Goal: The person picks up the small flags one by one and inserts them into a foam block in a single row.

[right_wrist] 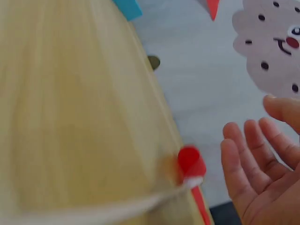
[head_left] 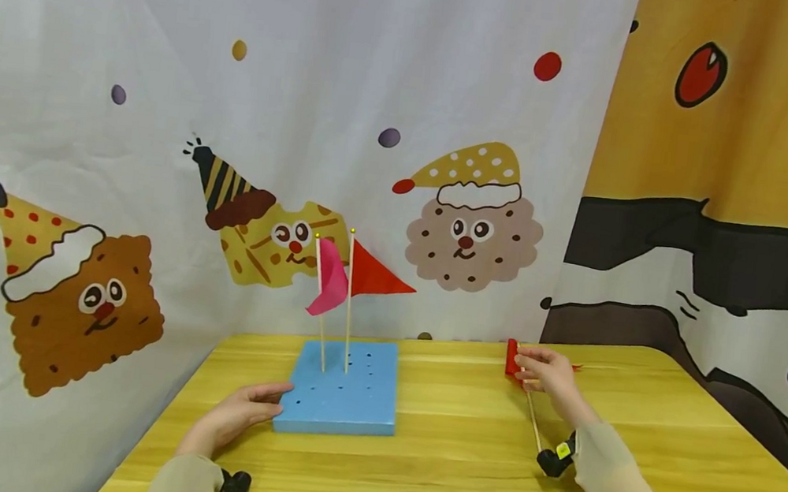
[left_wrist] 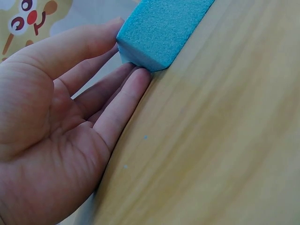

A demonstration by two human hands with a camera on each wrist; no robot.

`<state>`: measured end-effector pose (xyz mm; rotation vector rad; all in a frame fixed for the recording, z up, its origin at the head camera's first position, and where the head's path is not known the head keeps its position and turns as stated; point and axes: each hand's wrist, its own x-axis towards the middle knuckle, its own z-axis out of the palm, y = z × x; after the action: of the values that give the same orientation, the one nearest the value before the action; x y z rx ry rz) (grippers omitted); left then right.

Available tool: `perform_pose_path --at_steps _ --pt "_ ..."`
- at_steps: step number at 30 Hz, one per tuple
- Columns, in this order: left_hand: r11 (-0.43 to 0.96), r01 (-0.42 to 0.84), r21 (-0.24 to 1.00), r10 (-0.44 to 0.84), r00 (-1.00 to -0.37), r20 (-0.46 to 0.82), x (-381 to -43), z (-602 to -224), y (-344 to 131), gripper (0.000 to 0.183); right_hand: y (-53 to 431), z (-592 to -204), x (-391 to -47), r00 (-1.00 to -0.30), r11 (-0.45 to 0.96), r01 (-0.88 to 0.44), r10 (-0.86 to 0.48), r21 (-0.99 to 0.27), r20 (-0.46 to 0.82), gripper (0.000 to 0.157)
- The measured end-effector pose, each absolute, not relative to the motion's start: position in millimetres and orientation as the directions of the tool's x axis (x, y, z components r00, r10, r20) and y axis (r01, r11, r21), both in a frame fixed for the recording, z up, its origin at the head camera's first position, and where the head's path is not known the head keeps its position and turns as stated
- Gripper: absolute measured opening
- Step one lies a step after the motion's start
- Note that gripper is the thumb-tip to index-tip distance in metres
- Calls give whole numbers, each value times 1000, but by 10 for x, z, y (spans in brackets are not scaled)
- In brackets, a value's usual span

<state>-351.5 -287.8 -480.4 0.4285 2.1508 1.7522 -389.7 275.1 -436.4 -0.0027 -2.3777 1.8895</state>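
A blue foam block (head_left: pixel 349 412) with small holes lies on the table, and two flags on thin sticks stand upright in it: a pink flag (head_left: pixel 332 278) and a red flag (head_left: pixel 376 272). My left hand (head_left: pixel 246 410) touches the block's left side; in the left wrist view its extended fingers (left_wrist: pixel 123 103) rest against the corner. At the table's far right, another red flag (head_left: pixel 511 360) on a stick (head_left: pixel 532 418) lies with its cloth curled. Over it is my right hand (head_left: pixel 549 372). The right wrist view shows that hand's fingers spread beside the flag, holding nothing.
The wooden table (head_left: pixel 443 472) ends at the back against a white curtain (head_left: pixel 497 66) printed with cartoon biscuits and cheese. At the right hangs a brown and black patterned part (head_left: pixel 766 155). Small black cameras (head_left: pixel 235 486) sit on both wrists.
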Motion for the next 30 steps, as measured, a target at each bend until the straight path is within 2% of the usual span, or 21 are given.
perform_pose_path --at_steps 6,10,15,21,25,30 --pt "200 26 979 422 -904 -63 -3498 -4809 -2895 56 2931 -4502 -3858 -998 275 15 58 -961 1 41" --pt "201 13 980 404 -912 -70 -3496 -4815 -2890 56 3037 -4582 -3856 -1000 272 16 1 -962 -16 38" --pt "203 14 979 402 -913 -70 -3494 -4818 -2886 56 3085 -4640 -3801 -999 341 -3 -36 -940 -10 36" --pt "208 8 978 406 -910 -79 -3495 -4811 -2890 58 3063 -4698 -3784 -999 417 45 22 -908 -39 31" --pt "211 14 977 408 -910 -75 -3497 -4804 -2882 58 3040 -4686 -3800 -999 464 48 35 -885 -36 19" --pt "212 15 977 407 -911 -74 -3490 -4796 -2869 57 3021 -4689 -3790 -1000 553 -11 -9 -833 7 35"
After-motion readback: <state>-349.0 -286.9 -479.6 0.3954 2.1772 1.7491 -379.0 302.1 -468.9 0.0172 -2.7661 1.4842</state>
